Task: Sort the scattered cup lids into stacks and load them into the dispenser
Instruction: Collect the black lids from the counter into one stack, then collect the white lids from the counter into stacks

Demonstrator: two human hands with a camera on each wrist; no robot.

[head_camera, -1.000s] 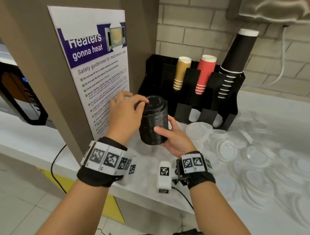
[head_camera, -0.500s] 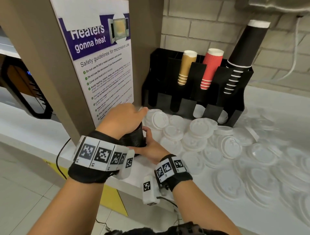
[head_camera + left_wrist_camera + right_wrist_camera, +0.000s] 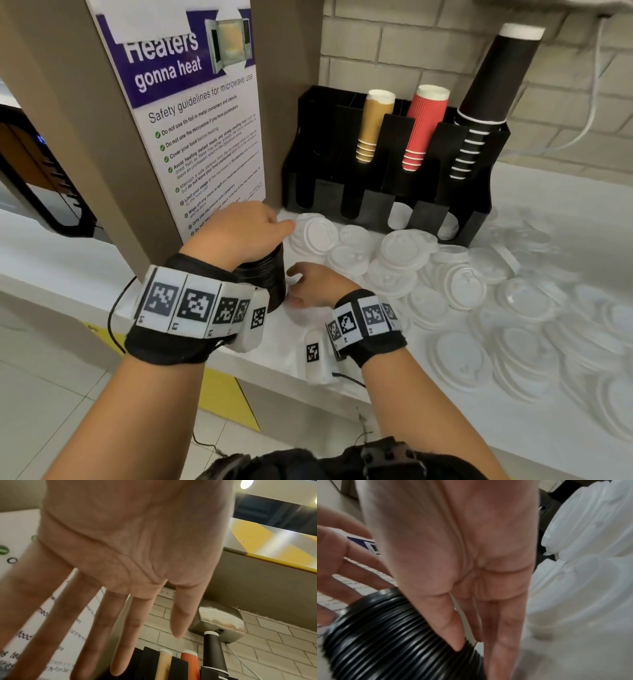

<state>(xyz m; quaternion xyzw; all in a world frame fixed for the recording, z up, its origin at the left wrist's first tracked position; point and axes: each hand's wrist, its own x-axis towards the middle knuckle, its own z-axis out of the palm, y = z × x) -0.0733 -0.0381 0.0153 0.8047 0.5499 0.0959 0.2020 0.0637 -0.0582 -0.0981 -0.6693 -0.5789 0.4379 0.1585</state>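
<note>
From the head cam, the stack of black lids [image 3: 270, 274] stands on the counter [image 3: 445, 404] just left of the scattered white lids [image 3: 404, 260], well in front of the dispenser [image 3: 394, 202]. Left hand [image 3: 239, 233] sits flat over the stack; left wrist cam shows its fingers [image 3: 130, 628] straight and spread. Right wrist cam: right hand [image 3: 462, 561] fingers straight, thumb tip touching the stack's ribbed side.

poster [image 3: 191, 113]: "Heaters gonna heat" | "Safety guidelines for microwave use" | small print seemingly illegible
</note>
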